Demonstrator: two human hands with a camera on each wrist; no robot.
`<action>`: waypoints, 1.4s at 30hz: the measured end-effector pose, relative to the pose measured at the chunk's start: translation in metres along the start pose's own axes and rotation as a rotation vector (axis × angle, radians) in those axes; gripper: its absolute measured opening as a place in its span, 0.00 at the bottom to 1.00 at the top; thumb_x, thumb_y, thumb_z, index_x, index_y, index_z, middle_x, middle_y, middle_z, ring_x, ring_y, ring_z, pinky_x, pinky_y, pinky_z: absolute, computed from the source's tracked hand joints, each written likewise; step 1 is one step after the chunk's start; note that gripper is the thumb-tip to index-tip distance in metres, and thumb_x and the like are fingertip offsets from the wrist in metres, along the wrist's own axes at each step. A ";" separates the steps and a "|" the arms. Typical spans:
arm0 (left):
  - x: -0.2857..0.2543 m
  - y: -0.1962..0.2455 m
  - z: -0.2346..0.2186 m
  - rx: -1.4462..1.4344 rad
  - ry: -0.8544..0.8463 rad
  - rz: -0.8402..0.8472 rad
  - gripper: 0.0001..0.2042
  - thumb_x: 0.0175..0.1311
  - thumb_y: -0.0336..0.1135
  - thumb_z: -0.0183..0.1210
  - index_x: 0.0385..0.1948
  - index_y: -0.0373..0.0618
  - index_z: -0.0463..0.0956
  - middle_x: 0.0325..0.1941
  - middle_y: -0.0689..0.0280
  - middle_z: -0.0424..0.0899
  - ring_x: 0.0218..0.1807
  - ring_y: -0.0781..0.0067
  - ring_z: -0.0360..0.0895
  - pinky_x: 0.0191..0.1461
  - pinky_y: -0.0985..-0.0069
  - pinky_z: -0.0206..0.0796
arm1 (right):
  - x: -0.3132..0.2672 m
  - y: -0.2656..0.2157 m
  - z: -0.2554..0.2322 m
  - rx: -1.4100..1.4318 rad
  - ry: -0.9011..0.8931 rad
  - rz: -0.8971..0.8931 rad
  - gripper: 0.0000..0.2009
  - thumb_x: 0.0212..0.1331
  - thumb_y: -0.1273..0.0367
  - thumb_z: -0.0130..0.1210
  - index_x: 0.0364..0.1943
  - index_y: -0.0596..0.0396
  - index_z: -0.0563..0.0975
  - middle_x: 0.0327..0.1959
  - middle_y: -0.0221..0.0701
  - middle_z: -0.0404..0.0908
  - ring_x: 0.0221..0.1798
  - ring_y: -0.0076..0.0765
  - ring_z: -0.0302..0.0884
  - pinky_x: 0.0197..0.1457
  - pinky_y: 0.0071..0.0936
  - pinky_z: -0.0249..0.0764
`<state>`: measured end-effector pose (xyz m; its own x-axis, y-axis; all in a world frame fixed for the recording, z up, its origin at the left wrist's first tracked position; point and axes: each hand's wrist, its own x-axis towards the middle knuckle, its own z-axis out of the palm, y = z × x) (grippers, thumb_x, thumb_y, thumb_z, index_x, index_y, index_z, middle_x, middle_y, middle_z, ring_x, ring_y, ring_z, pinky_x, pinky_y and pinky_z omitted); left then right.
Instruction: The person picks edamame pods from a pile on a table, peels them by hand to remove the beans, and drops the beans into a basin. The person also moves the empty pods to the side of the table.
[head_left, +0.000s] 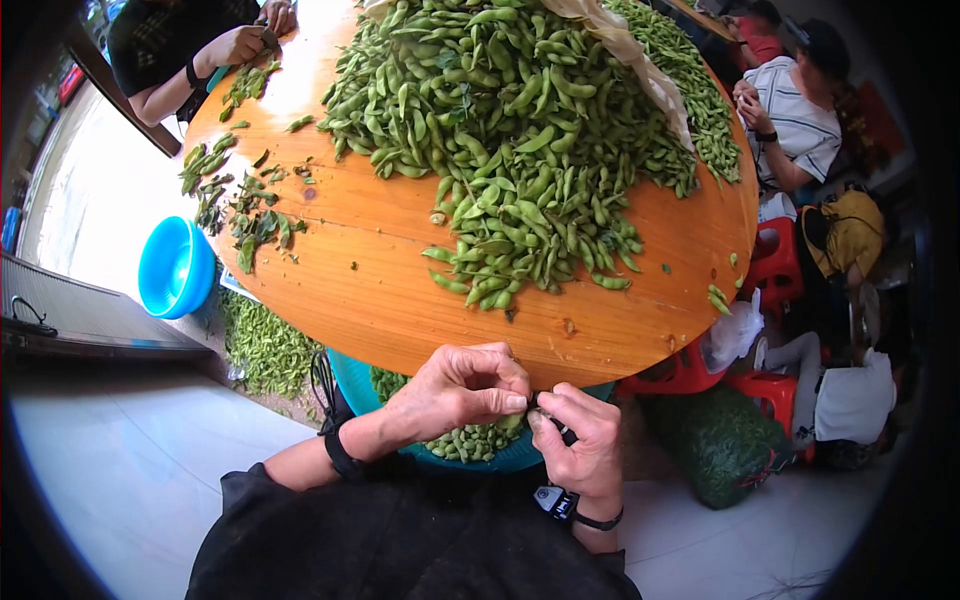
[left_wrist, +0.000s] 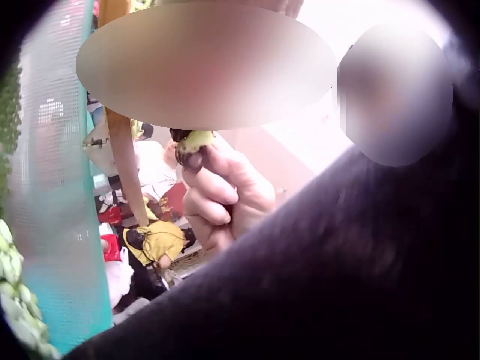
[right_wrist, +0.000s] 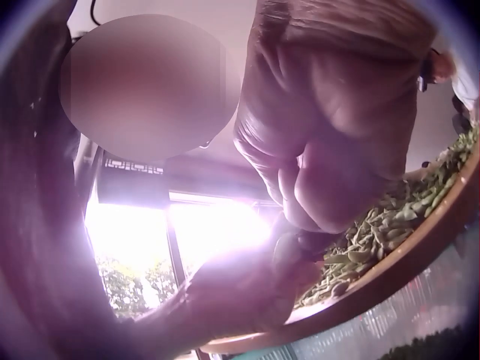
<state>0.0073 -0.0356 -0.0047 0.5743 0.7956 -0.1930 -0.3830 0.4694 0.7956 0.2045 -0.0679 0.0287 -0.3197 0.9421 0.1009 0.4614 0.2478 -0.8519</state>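
Observation:
My two hands meet just below the near rim of a round wooden table point(head_left: 400, 310). My left hand point(head_left: 515, 402) pinches a green edamame pod point(left_wrist: 196, 140) at its fingertips; the pod is almost hidden in the head view. My right hand point(head_left: 547, 418), fingers curled, grips a small dark cutter point(head_left: 562, 432) whose tip meets the pod. A large heap of edamame pods point(head_left: 520, 130) covers the table's middle and far side. Under my hands stands a teal basin point(head_left: 515, 460) holding pods. In the right wrist view the table rim point(right_wrist: 405, 259) and pods point(right_wrist: 382, 217) show beside a hand.
Trimmed bits and stray pods point(head_left: 240, 200) lie on the table's left. Another person's hands point(head_left: 240, 45) work at the far left; people sit at the right point(head_left: 800, 120). On the floor are a blue bowl point(head_left: 175, 265), spilled pods point(head_left: 265, 345), red stools point(head_left: 780, 265) and a green sack point(head_left: 720, 440).

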 end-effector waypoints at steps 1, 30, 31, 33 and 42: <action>0.000 0.000 -0.003 -0.079 -0.018 -0.079 0.02 0.60 0.24 0.64 0.33 0.38 0.81 0.34 0.72 0.73 0.30 0.85 0.67 0.28 0.85 0.57 | 0.000 0.001 -0.001 0.042 -0.018 0.009 0.06 0.51 0.80 0.60 0.34 0.65 0.78 0.25 0.39 0.75 0.24 0.40 0.75 0.28 0.29 0.70; -0.006 -0.014 0.006 0.929 0.024 0.504 0.09 0.62 0.28 0.63 0.37 0.37 0.72 0.26 0.55 0.78 0.29 0.52 0.78 0.30 0.64 0.69 | -0.006 0.002 0.005 -0.113 0.054 -0.039 0.08 0.51 0.80 0.57 0.37 0.64 0.78 0.28 0.39 0.75 0.28 0.46 0.78 0.31 0.34 0.73; -0.006 -0.016 0.005 0.928 0.003 0.544 0.09 0.62 0.26 0.62 0.39 0.37 0.71 0.28 0.54 0.78 0.31 0.50 0.78 0.32 0.62 0.69 | -0.005 0.003 0.004 -0.129 0.048 -0.039 0.08 0.51 0.81 0.58 0.37 0.63 0.78 0.28 0.39 0.76 0.28 0.46 0.78 0.31 0.34 0.73; -0.006 -0.020 0.002 0.932 -0.022 0.532 0.10 0.62 0.25 0.61 0.41 0.37 0.71 0.30 0.52 0.78 0.33 0.49 0.78 0.33 0.61 0.69 | -0.005 0.003 0.002 -0.143 0.039 -0.039 0.08 0.52 0.81 0.58 0.37 0.63 0.78 0.28 0.39 0.76 0.28 0.47 0.78 0.31 0.34 0.73; -0.007 -0.028 0.005 0.952 0.036 0.529 0.14 0.58 0.22 0.59 0.45 0.37 0.68 0.31 0.52 0.75 0.33 0.47 0.77 0.34 0.59 0.69 | -0.006 0.000 0.013 -0.210 0.066 -0.026 0.09 0.52 0.81 0.57 0.39 0.64 0.76 0.30 0.41 0.75 0.31 0.49 0.78 0.33 0.37 0.74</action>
<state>0.0178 -0.0561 -0.0225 0.4742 0.8276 0.3005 0.1507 -0.4125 0.8984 0.1962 -0.0765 0.0211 -0.2824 0.9458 0.1605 0.6178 0.3073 -0.7238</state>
